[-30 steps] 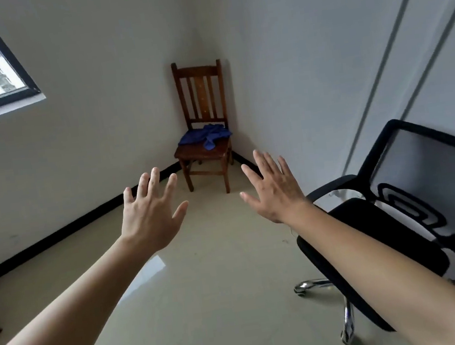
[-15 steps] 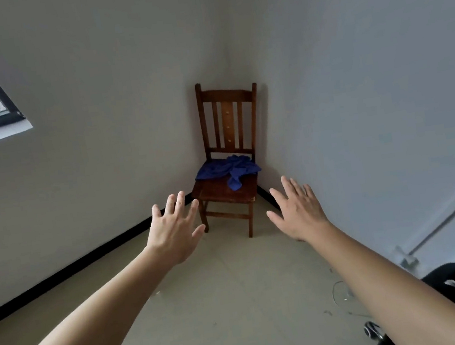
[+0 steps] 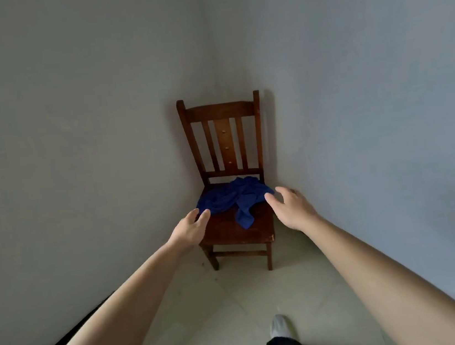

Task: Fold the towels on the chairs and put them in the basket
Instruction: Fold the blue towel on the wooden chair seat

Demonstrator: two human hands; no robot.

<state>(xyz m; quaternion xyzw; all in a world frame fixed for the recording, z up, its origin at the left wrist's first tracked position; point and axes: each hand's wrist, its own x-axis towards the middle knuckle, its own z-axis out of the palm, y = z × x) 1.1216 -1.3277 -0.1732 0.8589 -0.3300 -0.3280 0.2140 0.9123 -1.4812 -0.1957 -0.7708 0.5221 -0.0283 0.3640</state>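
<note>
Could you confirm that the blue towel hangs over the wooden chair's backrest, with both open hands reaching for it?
Not quite: the head view shows the blue towel lying crumpled on the seat of the wooden chair, not over its backrest. The left hand and right hand are indeed open, reaching for it.

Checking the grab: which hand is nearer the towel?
Left hand, seemingly, narrowly: its fingertips meet the towel's left edge; the right hand hovers open beside its right edge.
</note>
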